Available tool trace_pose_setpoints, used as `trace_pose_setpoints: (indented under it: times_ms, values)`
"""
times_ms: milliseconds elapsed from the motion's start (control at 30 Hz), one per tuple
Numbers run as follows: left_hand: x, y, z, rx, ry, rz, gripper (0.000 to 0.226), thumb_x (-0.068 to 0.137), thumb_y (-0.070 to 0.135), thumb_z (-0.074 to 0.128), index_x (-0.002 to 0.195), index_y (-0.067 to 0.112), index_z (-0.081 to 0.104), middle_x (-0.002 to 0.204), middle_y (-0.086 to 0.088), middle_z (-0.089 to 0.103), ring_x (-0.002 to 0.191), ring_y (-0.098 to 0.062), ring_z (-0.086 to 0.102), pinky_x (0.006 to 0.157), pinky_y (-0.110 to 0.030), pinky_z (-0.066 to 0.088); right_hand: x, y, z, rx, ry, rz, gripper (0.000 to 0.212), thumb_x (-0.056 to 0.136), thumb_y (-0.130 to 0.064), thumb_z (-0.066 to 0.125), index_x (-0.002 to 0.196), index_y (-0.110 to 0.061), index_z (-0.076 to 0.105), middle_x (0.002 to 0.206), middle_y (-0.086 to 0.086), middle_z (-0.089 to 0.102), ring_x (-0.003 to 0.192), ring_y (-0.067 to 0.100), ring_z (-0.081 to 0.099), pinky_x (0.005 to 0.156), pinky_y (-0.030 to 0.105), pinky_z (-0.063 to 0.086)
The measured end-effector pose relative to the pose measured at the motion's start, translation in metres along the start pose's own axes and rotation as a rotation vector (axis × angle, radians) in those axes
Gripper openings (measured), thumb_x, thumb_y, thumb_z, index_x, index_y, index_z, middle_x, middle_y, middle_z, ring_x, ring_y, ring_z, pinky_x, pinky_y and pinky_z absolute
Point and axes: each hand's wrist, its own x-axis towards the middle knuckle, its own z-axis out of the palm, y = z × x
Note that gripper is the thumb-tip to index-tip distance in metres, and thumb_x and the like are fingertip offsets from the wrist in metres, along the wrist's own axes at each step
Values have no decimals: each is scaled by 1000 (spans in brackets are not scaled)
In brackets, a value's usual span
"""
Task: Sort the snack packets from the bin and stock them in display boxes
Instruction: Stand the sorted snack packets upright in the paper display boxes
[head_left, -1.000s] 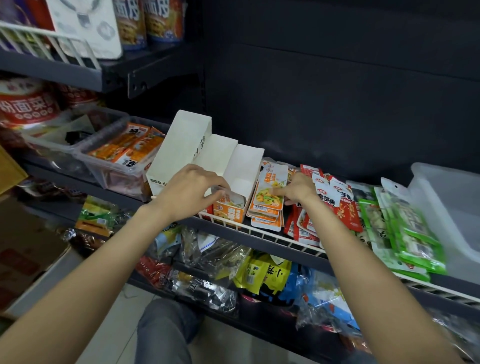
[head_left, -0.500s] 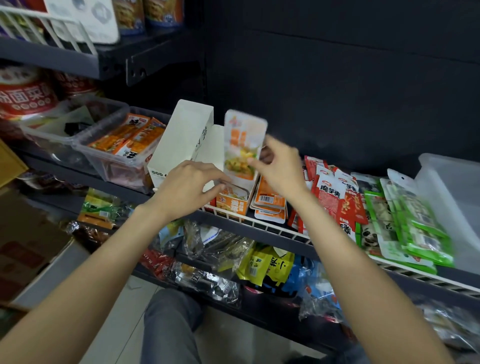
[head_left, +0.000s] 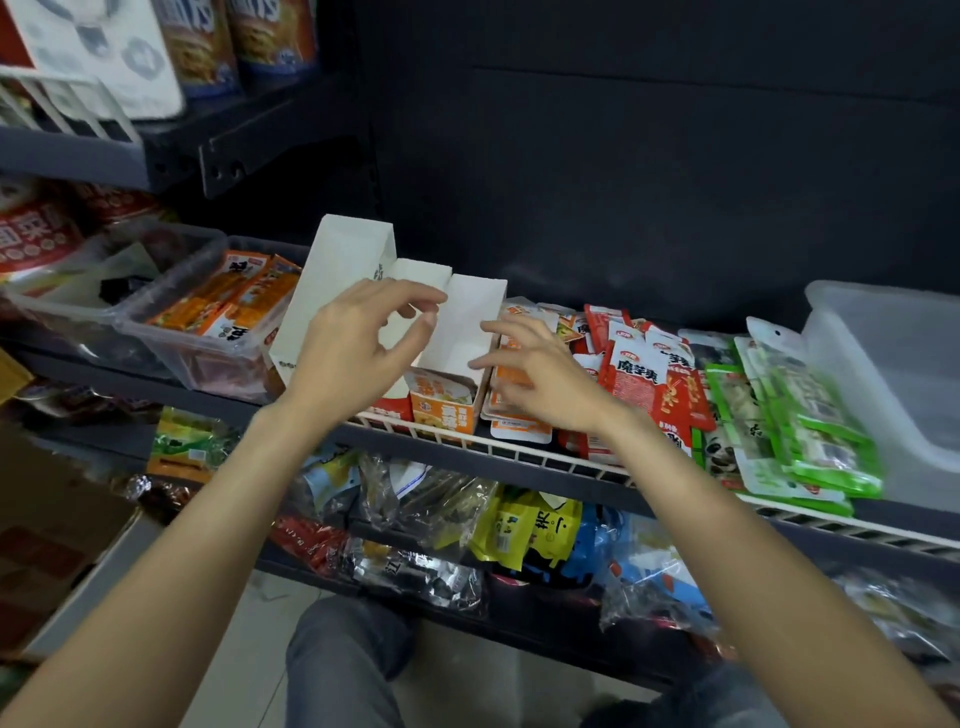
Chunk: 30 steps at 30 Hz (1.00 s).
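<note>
Stocking partly done: both hands hover empty over the shelf, fingers loose.

The left hand (head_left: 358, 348) hangs at the white display boxes (head_left: 457, 332), the right hand (head_left: 540, 379) above the loose orange packets (head_left: 514, 415); one box shows an orange packet (head_left: 441, 410) at its front. Red packets (head_left: 644, 374) and green packets (head_left: 810, 431) lie unsorted by the clear bin (head_left: 893, 374). Box interiors are hidden, and motion blurs the fingers.

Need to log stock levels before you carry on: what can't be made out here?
Head view only:
- Fill of the white display box: its tall walls and the left hand hide the inside.
- Orange packet stack: right hand covers it; count unknown.
- Clear bin on the right: cut off by the edge.
</note>
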Motion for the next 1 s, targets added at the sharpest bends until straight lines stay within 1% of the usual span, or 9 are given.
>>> trace_pose_setpoints:
  times_ms: [167,267,400,500,567,667,767,867,1000]
  values:
    - [21,30,11,-62,-57,-32,27,91,25,52,114,24,64,103,12,67,96,-5,58,82,-24,45,-10,35,-16,221,318,336,23,93,-12,56,114,-15,66,120,3,63,111,15,58,97,29,44]
    - [26,60,42,70,-57,-83,29,89,21,55,118,23,61,106,7,67,99,-14,59,82,-32,48,-1,39,-10,181,237,522,37,90,-31,62,122,-11,58,105,7,68,91,15,62,78,24,44]
    - [23,98,107,195,-162,-168,48,89,15,54,136,17,42,129,-6,55,118,-24,51,93,-35,45,12,38,5,55,62,609,34,93,-22,51,125,-10,46,111,15,64,89,26,60,71,32,45]
    - [14,93,136,174,-203,-226,61,90,13,55,145,15,29,139,-9,45,130,-24,40,107,-33,33,8,44,2,284,44,682,47,91,-15,57,134,-15,38,126,13,58,110,28,58,85,31,47]
    - [7,81,142,89,-222,-317,65,90,15,55,147,15,24,145,-11,38,136,-26,33,110,-36,31,-1,48,-7,462,107,702,77,82,-12,71,145,-18,28,131,6,53,115,24,56,85,27,48]
    - [-2,67,149,58,-268,-370,65,92,22,54,148,12,22,147,-13,35,136,-29,33,109,-40,32,-14,60,-23,595,304,712,88,75,-10,78,145,-20,26,120,5,62,108,21,61,90,35,52]
    - [1,57,157,156,-381,-401,65,95,33,50,147,8,21,149,-15,32,135,-31,32,110,-40,31,-27,65,-40,567,384,769,78,81,-7,72,145,-14,28,101,0,62,99,20,63,91,34,49]
    - [6,55,165,254,-455,-419,69,95,41,47,147,5,18,153,-17,23,138,-30,26,111,-39,29,-38,62,-47,581,419,735,35,87,-10,64,121,-13,56,108,1,66,89,15,64,76,26,52]
    - [17,53,173,440,-462,-356,67,97,44,40,147,4,19,151,-18,26,136,-31,29,110,-38,28,-46,61,-47,621,488,688,13,92,-17,57,102,-17,64,100,1,70,89,17,68,83,36,55]
